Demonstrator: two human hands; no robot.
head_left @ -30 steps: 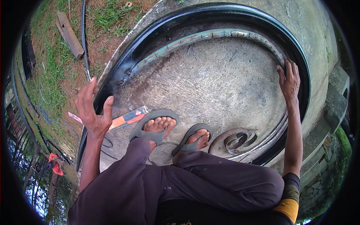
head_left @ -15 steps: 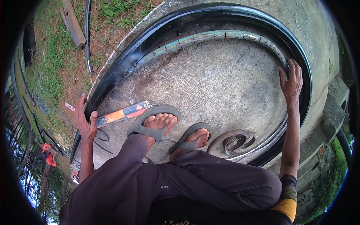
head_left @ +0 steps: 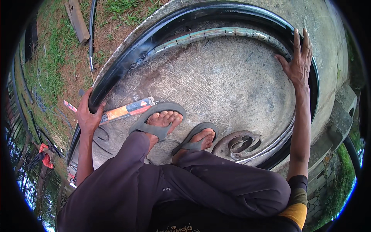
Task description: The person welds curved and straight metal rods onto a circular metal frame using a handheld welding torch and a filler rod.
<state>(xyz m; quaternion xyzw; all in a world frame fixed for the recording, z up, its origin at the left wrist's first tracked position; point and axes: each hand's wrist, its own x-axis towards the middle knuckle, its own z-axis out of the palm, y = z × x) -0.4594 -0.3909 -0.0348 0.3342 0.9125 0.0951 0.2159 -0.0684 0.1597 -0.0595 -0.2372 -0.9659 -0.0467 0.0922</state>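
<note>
A thick, glossy black pipe (head_left: 170, 29) bends in a large arc over the concrete slab. My left hand (head_left: 89, 111) is closed round its lower left end, thumb on the inner side. At the upper right of the arc, my right hand (head_left: 299, 65) is open over the pipe, fingers stretched out and thumb apart. Whether its palm presses on the pipe cannot be seen. Along the inside of the arc runs a thinner curved bar (head_left: 216, 34), greenish grey with cross cuts. A rough joint (head_left: 142, 58) shows where the bar meets the pipe.
A flat metal scroll (head_left: 243, 146) lies right of my sandalled feet (head_left: 164, 121). An orange and grey packet (head_left: 123, 112) is beside my left hand. Beyond the slab edge are a wooden plank (head_left: 78, 23), a thin black pipe (head_left: 91, 34) and a red tool (head_left: 46, 156).
My left hand has gone from open beside the pipe end to closed round it. My right hand has moved up along the arc, its fingers straightening. The view has shifted slightly.
</note>
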